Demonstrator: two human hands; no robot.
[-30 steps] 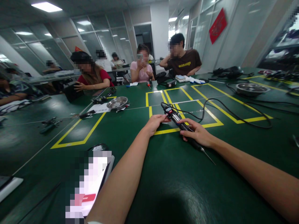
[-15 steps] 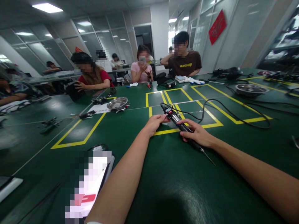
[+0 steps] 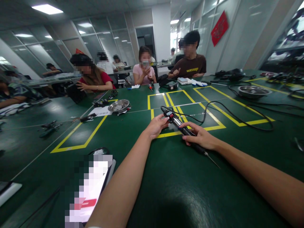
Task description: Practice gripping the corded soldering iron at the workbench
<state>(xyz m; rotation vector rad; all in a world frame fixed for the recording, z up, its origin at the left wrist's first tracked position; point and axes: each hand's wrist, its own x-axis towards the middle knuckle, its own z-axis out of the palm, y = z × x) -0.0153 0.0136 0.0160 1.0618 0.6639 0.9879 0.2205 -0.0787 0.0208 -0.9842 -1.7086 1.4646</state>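
Observation:
A black and silver electric screwdriver (image 3: 177, 123) lies slanted over the green table, its thin bit pointing down to the right. My right hand (image 3: 198, 135) is wrapped round its black grip. At the cable end, beside a small red part, my left hand (image 3: 155, 126) is open with its fingers apart. Whether the fingertips touch the housing I cannot tell. A black cable (image 3: 207, 110) leaves that end and loops to the right across the table.
Yellow tape outlines (image 3: 163, 135) mark the green table (image 3: 152, 190). One metal bowl (image 3: 118, 106) stands to the left, another metal bowl (image 3: 254, 91) to the right. A lit phone (image 3: 95, 186) lies by my left forearm. Several people sit across the table.
My left hand's fingers have come off the cable end and spread, moving slightly left. My right hand keeps its hold. A person opposite has lowered a hand from the head.

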